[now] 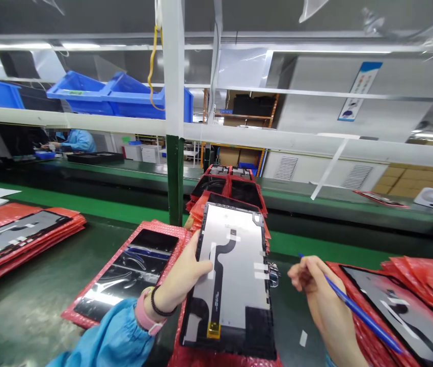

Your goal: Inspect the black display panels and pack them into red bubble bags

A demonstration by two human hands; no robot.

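My left hand [180, 278] grips the left edge of a tablet screen panel [245, 290], its thumb lying on the silver-grey back. The panel is tilted up above red bubble wrap [226, 359]. A dark ribbon cable [217, 288] runs down its back to a yellow tape patch [213, 330]. At the panel's right edge sits a small shiny clip-like piece [273, 275], too unclear to name. To the right of the panel, apart from it, my right hand [321, 300] is closed around a blue pen [365, 313], whose tip points up and left.
Red bubble-wrap stacks with panels lie at left [21, 239], beside my left arm [132, 270], behind [226, 188] and at right [400, 306]. A white scrap [303, 338] rests on the bench. A green-based post [174, 178] rises ahead. Blue bins [125, 99] hang above. A co-worker [81, 140] sits far left.
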